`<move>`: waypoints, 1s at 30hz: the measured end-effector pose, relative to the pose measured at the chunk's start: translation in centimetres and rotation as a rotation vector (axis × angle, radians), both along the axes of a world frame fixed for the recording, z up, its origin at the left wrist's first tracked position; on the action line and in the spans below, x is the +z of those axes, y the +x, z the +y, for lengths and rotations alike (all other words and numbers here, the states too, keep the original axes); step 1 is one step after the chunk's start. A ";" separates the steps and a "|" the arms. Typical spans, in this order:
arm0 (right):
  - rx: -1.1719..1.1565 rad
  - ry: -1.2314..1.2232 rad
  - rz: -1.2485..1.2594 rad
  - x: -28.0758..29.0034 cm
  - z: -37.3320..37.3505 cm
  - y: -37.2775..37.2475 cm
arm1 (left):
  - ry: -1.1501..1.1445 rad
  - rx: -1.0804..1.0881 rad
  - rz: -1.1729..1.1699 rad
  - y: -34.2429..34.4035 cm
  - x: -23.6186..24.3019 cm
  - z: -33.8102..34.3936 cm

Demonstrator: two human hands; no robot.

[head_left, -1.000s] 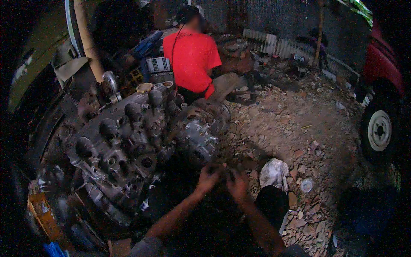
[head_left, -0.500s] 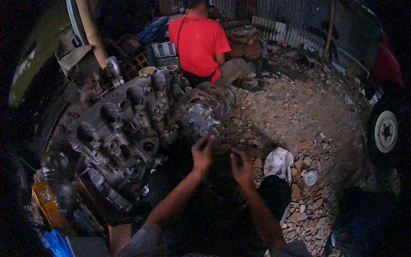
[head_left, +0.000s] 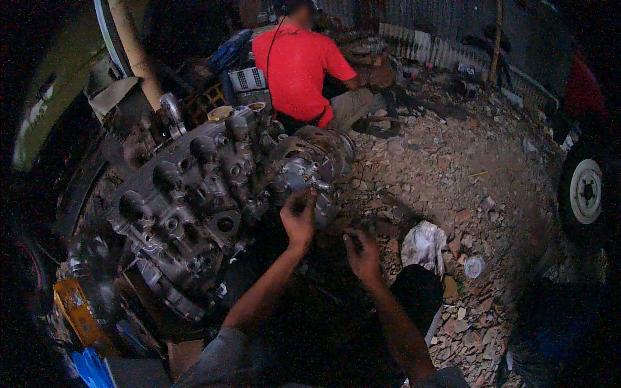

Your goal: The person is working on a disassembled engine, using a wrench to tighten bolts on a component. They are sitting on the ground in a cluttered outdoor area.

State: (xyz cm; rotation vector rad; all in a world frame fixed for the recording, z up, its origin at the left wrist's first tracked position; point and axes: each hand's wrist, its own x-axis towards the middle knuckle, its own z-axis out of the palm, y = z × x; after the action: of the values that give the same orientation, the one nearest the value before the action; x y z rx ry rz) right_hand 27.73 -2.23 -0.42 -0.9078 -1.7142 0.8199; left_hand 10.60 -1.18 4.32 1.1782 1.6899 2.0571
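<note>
A large, greasy engine block [head_left: 194, 174] fills the left middle. At its right end sits a round metal pump-like part [head_left: 299, 171] with small protruding fittings. My left hand [head_left: 299, 223] is raised right at the near side of this part, fingertips at its lower fittings. Its fingers are bent toward the thumb, and what they pinch is too dark to make out. Lower and to the right, my right hand [head_left: 363, 255] hangs apart from the engine, with thumb and fingers curled close together. Anything between them is too small and dark to name.
A person in a red shirt [head_left: 304, 71] sits beyond the engine, turned away. Rubble [head_left: 466, 330] covers the ground to the right, with a whitish cloth [head_left: 424, 246] and a clear plastic cup [head_left: 475, 266]. A wheel [head_left: 585, 192] stands far right; a yellow metal piece [head_left: 79, 313] lies lower left.
My left hand has risen slightly and moved left, closer against the pump-like part. My right hand has shifted a little left. The person in red has leaned, with the arm reaching farther right.
</note>
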 end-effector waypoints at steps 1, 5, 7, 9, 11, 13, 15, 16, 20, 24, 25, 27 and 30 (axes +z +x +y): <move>0.007 -0.001 0.010 -0.1 0.1 0.0 | 0.019 -0.007 0.006 0.0 0.1 0.0; 0.021 -0.017 -0.004 -0.7 0.2 0.0 | 0.014 0.011 0.042 -0.1 0.9 -0.2; 0.027 -0.036 -0.042 -0.7 0.2 0.1 | -0.009 0.018 0.046 -0.1 1.3 -0.4; 0.040 -0.058 -0.086 -0.4 0.0 0.3 | -0.012 0.003 0.033 -0.1 1.6 -0.5; 0.043 -0.095 -0.066 -0.3 -0.1 0.2 | -0.045 0.017 0.071 -0.3 1.8 -0.7; 0.049 -0.113 -0.043 -0.3 -0.2 0.1 | -0.071 0.031 0.106 -0.3 2.1 -0.8; 0.056 -0.111 -0.019 -0.2 -0.2 0.1 | -0.091 0.044 0.138 -0.2 2.5 -0.7; 0.047 -0.071 -0.028 -0.4 -0.1 0.1 | -0.086 0.043 0.156 -0.3 2.5 -0.8; 0.033 0.021 -0.023 -0.8 0.0 0.0 | -0.058 0.053 0.164 0.1 3.0 -0.9; 0.044 0.061 0.001 -0.2 -0.1 0.1 | -0.052 0.020 0.195 -0.5 2.5 -0.6; 0.048 0.052 -0.003 -0.2 -0.1 0.1 | -0.051 0.017 0.226 -0.7 2.3 -0.6; 0.056 0.033 -0.011 -0.2 -0.1 0.0 | -0.047 0.011 0.289 -1.2 2.0 -0.5; 0.073 0.056 -0.035 0.0 -0.2 0.1 | -0.013 0.079 0.479 -1.9 1.3 -0.3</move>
State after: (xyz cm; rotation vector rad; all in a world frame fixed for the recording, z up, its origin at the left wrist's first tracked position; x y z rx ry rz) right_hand 27.82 -2.39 -0.43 -0.8298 -1.8006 0.8036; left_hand 8.67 -1.43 5.62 1.7307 1.9708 1.9041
